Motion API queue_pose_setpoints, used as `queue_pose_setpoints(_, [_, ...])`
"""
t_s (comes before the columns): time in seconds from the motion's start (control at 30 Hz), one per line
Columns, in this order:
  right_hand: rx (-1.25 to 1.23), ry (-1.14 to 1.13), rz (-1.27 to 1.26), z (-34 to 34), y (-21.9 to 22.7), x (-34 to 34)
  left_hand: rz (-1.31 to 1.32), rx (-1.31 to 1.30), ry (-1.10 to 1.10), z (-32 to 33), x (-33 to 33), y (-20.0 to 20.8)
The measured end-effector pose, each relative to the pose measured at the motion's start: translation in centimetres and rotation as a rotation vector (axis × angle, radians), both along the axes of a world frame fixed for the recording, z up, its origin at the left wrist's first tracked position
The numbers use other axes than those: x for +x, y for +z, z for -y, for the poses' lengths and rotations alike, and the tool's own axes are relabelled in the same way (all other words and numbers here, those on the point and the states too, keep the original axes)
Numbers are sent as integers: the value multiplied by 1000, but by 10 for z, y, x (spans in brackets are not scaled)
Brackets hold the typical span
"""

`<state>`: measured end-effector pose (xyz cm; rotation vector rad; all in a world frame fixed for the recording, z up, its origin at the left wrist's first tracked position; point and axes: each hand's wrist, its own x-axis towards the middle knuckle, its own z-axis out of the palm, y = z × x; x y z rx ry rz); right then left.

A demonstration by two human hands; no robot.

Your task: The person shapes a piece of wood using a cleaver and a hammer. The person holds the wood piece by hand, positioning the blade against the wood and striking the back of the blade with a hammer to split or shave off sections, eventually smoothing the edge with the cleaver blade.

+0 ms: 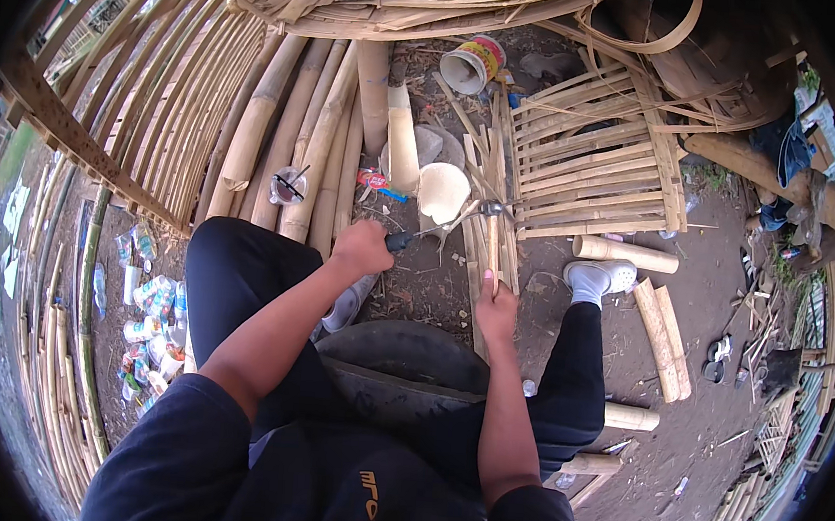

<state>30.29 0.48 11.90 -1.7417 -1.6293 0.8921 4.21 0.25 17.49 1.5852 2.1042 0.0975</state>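
Note:
My left hand (362, 249) is closed round the dark handle of a tool (398, 241). A thin metal part seems to run from it toward the right, but its exact kind is unclear. In my right hand (496, 310) is a hammer (492, 242), gripped low on its wooden handle with the metal head pointing away from me. The hammer head is over long split bamboo strips (473, 293) on the ground. Just beyond the hands stand a pale, round-topped piece (443, 193) and an upright cut bamboo piece (403, 143).
Thick bamboo poles (268, 153) lie ahead left, with a plastic cup (288, 186) on them. A slatted bamboo panel (594, 157) lies ahead right. Plastic bottles (153, 324) pile up at left. A tipped bucket (470, 66) lies farther off; bamboo pieces (662, 341) are at right.

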Motion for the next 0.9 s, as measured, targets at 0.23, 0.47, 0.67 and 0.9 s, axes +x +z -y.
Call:
queue_pose_setpoints(0.23, [327,-70,-373,1,74,1,-7,14,57,5,-8,-5])
queue_pose_setpoints(0.47, [-48,100,100,2,-28,3,0,0,-75,1,11,-4])
queue_pose_setpoints(0.67, [-70,-13,-116,4,27,-14,-40,7,-2,2,1,-8])
queue_pose_setpoints(0.9, [-89,-17,-46,4,25,-4,9,-22,24,4,5,-4])
